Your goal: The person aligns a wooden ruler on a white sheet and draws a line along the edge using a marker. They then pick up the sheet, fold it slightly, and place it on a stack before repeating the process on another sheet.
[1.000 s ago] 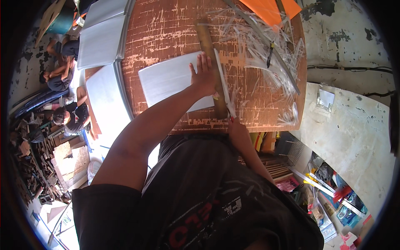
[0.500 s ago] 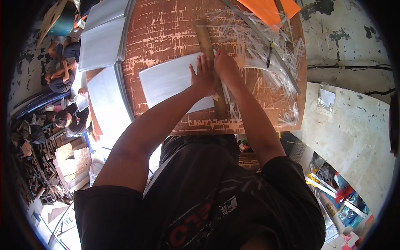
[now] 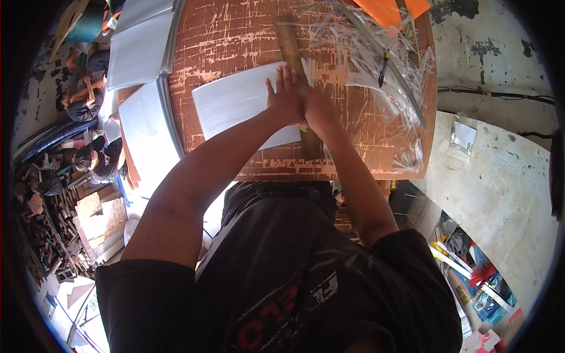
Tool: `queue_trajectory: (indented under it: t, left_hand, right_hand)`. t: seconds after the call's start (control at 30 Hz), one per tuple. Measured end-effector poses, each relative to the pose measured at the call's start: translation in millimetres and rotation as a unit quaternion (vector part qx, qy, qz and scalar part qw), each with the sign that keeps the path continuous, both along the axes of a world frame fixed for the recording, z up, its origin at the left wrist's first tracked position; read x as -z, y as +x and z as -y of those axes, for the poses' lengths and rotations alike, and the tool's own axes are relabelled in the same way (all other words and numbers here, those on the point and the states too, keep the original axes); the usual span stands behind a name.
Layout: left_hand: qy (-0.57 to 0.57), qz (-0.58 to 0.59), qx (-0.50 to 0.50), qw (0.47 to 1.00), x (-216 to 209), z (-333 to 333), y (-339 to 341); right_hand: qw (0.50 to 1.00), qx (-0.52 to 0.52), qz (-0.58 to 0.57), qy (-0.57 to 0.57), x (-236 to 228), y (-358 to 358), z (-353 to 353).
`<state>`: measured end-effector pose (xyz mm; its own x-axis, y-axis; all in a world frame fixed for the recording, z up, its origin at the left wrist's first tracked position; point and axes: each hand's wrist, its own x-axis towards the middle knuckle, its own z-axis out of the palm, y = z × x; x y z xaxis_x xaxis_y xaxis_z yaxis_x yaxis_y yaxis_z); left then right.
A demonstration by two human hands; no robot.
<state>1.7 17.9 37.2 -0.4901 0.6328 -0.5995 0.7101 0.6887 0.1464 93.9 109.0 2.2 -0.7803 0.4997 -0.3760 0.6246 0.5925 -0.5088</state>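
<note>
My left hand (image 3: 286, 100) lies with its fingers spread over a pale translucent sheet (image 3: 231, 101) and the edge of a long brown wooden strip (image 3: 288, 47). The strip runs away from me across the sheet's right side. Against the strip's right edge, my right hand (image 3: 319, 115) is closed on a small tool with a red part at its top; the rest of that tool is hidden in the fist. The two hands touch or nearly touch at the wrist side. A narrow strip of the sheet shows to the right of the wood.
The brown tabletop (image 3: 229, 35) is heavily scored. Stacked pale sheets (image 3: 147, 117) line its left side. Clear offcut strips (image 3: 382, 106), a metal bar (image 3: 406, 97), a black pen-like tool (image 3: 383, 69) and an orange sheet (image 3: 391, 10) lie at the right. People sit beyond the left edge.
My right hand has slid toward me along the strip's right edge, down beside my left hand. My left hand keeps its place on the strip and sheet. The whole view has shifted slightly.
</note>
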Motion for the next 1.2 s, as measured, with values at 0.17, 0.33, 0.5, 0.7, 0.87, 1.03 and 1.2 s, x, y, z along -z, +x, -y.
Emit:
queue_trajectory:
  t: [0.17, 0.33, 0.5, 0.7, 0.87, 1.03, 1.2]
  left_hand:
    - [0.029, -0.012, -0.002, 1.000, 12.2, 8.3, -0.1]
    - [0.043, -0.016, 0.014, 0.999, 10.0, 10.0, -2.0]
    - [0.013, -0.010, 0.012, 1.000, 5.2, 4.5, 0.3]
    - [-0.016, -0.002, 0.003, 1.000, -6.9, 5.2, -1.0]
    - [-0.017, -0.003, 0.013, 1.000, -1.1, -0.6, 0.0]
    - [-0.024, -0.002, 0.015, 1.000, -5.3, 1.3, -1.0]
    - [0.030, -0.009, 0.014, 0.999, 1.1, 7.6, 0.9]
  right_hand:
    - [0.999, 0.020, 0.033, -0.034, -17.3, 72.1, 34.6]
    - [0.997, 0.024, 0.053, -0.053, -29.3, 157.4, 61.1]
    - [0.993, 0.010, 0.105, -0.059, -44.8, 174.8, 51.2]
    - [1.000, 0.013, -0.017, 0.002, -47.5, 71.4, 13.3]
    - [0.997, 0.034, -0.057, 0.027, -19.8, -34.1, -18.6]
    - [0.997, 0.033, -0.072, 0.012, -8.2, -71.1, -24.5]
    - [0.998, -0.047, -0.046, 0.026, -10.7, -68.9, -16.2]
